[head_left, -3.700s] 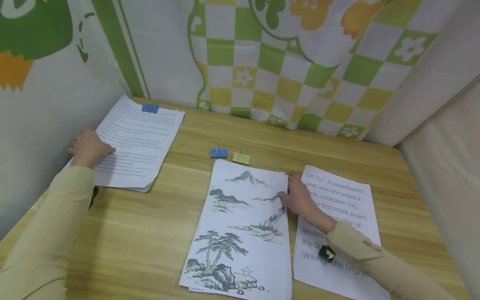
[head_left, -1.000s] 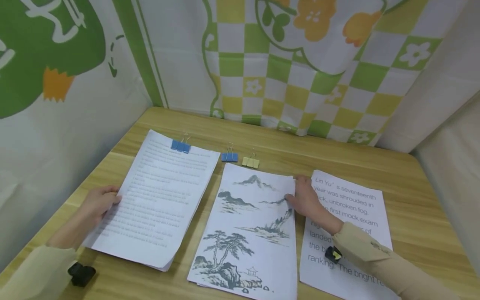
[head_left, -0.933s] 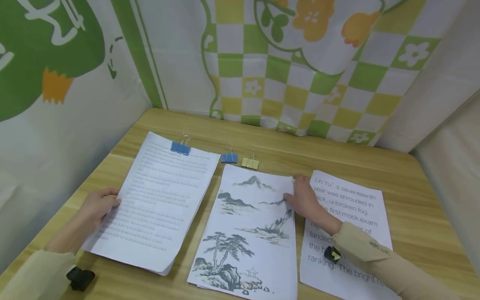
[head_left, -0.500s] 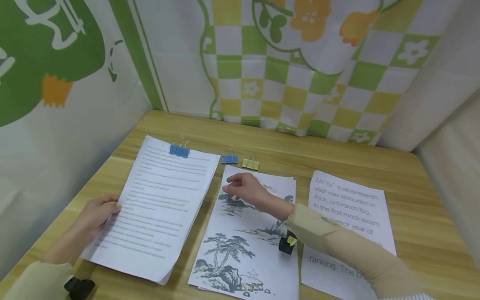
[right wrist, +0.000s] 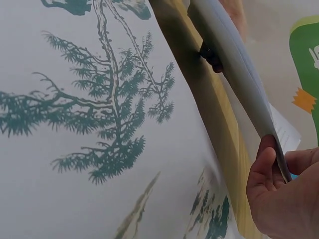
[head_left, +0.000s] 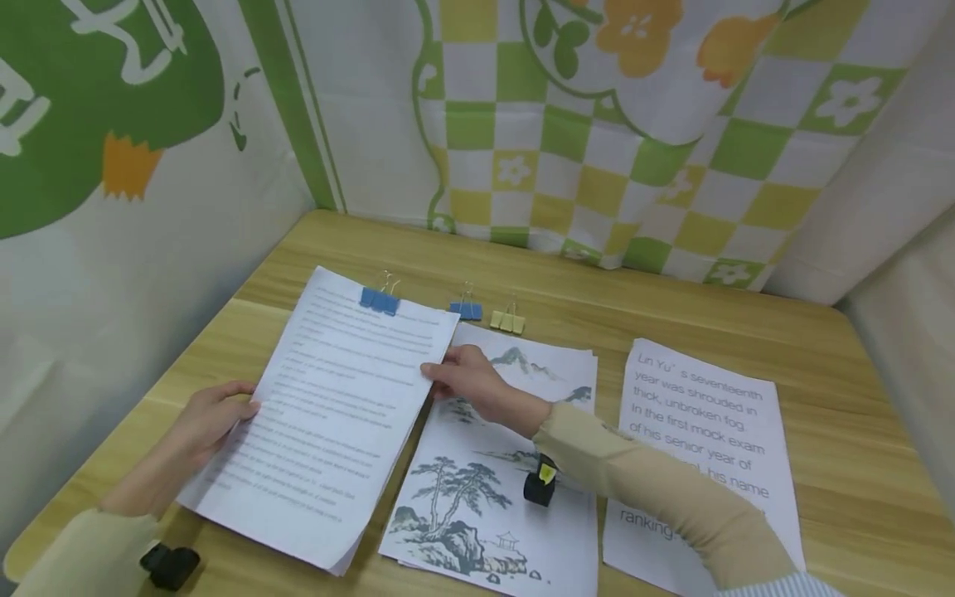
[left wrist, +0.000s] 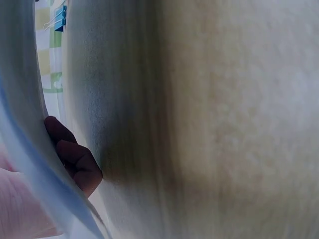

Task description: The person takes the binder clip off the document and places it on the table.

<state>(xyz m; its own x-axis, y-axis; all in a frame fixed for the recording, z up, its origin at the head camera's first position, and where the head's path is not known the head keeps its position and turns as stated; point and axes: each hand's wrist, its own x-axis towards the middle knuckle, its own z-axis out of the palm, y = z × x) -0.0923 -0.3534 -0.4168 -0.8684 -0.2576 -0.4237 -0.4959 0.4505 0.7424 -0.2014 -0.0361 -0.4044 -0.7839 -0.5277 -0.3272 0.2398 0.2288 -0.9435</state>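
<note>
A stack of printed sheets (head_left: 321, 414) is held slightly above the table, with a blue binder clip (head_left: 380, 300) on its top edge. My left hand (head_left: 212, 423) grips its left edge, thumb on top; in the left wrist view its curled fingers (left wrist: 75, 157) show under the paper. On the opposite edge, my right hand (head_left: 477, 381) pinches the stack between thumb and fingers, as the right wrist view also shows (right wrist: 279, 189). Below my right forearm lies a stack of sheets with an ink landscape (head_left: 462, 514) on top.
A loose blue binder clip (head_left: 466, 311) and a yellow binder clip (head_left: 508, 321) stand behind the landscape stack. On the right lies a large-print text sheet (head_left: 701, 414), partly under my right sleeve. Patterned curtains (head_left: 537, 149) border the wooden table (head_left: 836, 464) at the back and left.
My left hand has brought the clipped stack from the far left towards the middle. My right hand has left the landscape stack's right edge, moved left and taken hold of the clipped stack's right edge.
</note>
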